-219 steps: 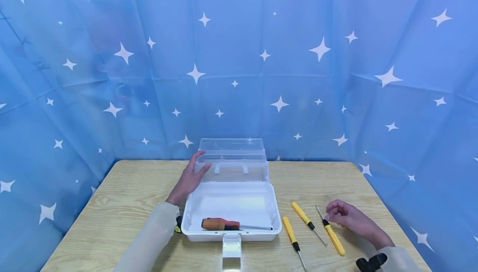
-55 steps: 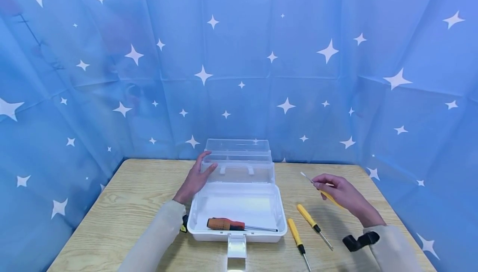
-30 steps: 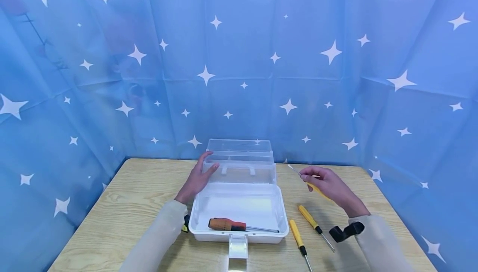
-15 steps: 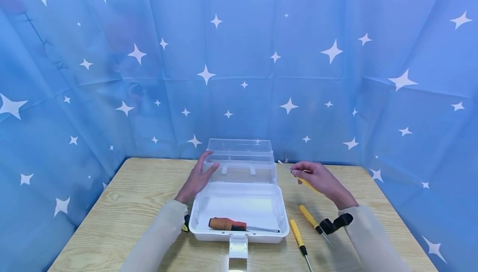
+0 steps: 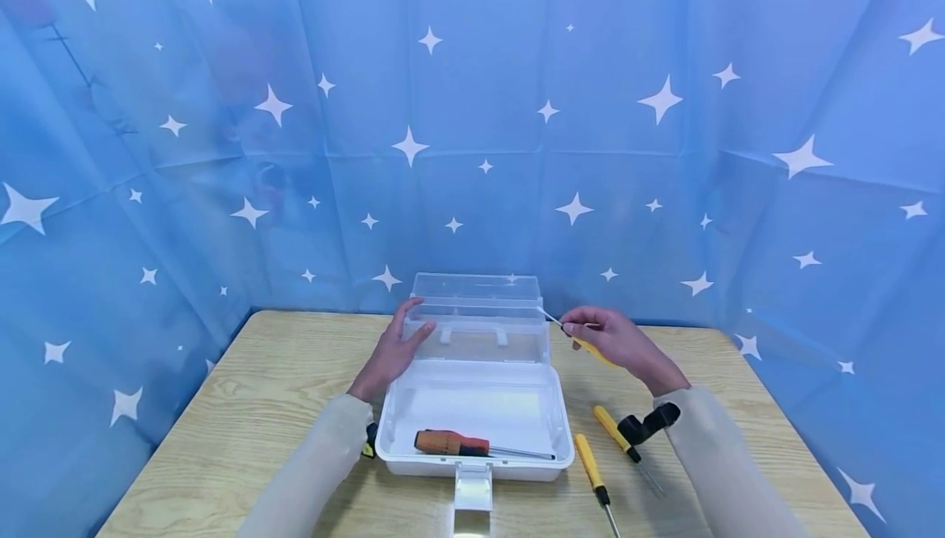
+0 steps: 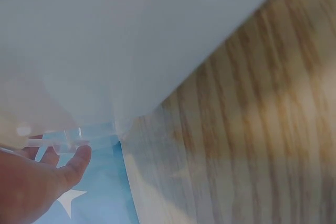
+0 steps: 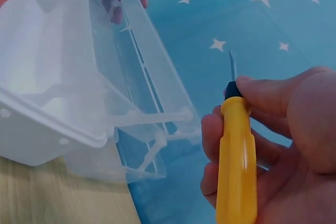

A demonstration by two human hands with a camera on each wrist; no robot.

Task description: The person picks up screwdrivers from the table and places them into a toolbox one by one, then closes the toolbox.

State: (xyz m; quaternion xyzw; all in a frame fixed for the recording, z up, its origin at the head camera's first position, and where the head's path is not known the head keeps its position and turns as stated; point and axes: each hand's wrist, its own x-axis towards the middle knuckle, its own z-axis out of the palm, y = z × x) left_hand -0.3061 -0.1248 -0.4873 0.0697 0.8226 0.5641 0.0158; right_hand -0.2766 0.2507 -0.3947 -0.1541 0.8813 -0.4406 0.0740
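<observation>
Head view, left hand (image 5: 387, 360): thumb and fingers bent round the left edge of the clear lid (image 5: 480, 348), probably to steady it while it leans back.
Right hand (image 5: 618, 344): pinches the held screwdriver (image 7: 236, 156), thumb by its black collar, fingers behind the yellow handle; a grip that likely helps aim the blade, which points toward the lid's right edge.
White box (image 5: 399, 466): on the worktop (image 5: 295, 366) between the hands, latch (image 5: 472, 489) hanging in front, perhaps centred to suit both arms.
Red-and-orange screwdriver (image 5: 450, 443): flat inside the box along the front wall, where its length seems to fit.
Two loose screwdrivers (image 5: 589, 461): on the worktop right of the box, presumably handy for the right hand.
Hidden or cut off: a black strap (image 5: 650, 423) partly covers one loose tool; the other's tip meets the frame's bottom; the held handle's end is cut off in the right wrist view.
Unclear: the black-and-yellow item (image 5: 371, 441) by the left sleeve.
</observation>
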